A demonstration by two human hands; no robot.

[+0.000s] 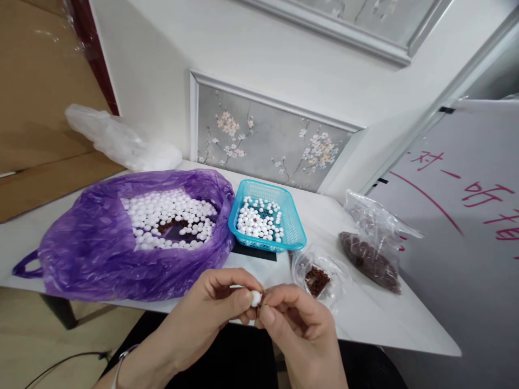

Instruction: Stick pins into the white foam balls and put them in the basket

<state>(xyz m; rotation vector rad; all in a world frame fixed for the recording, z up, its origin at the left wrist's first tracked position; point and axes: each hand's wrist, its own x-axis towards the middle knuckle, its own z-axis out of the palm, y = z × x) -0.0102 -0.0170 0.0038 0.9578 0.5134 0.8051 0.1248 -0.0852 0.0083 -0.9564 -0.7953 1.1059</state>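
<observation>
My left hand (221, 302) pinches a small white ball (255, 299) between thumb and fingertips, just past the table's front edge. Thumb and fingers of my right hand (304, 327) are pinched together right beside the ball; a hint of something brown shows at their tips, too small to name. Behind my left hand spreads an open purple plastic bag (93, 254) full of similar white balls. A blue perforated basket (298, 224) beyond my hands holds more of them. To the right, an open clear bag (343, 273) contains reddish-brown bits (317, 281).
Another clear bag (371, 259) with dark brown contents lies farther right on the white table (409, 319). Crumpled clear plastic (125, 143) sits at the back left, by a cardboard box (44, 102). Framed flower panels and a whiteboard (458, 216) border the table.
</observation>
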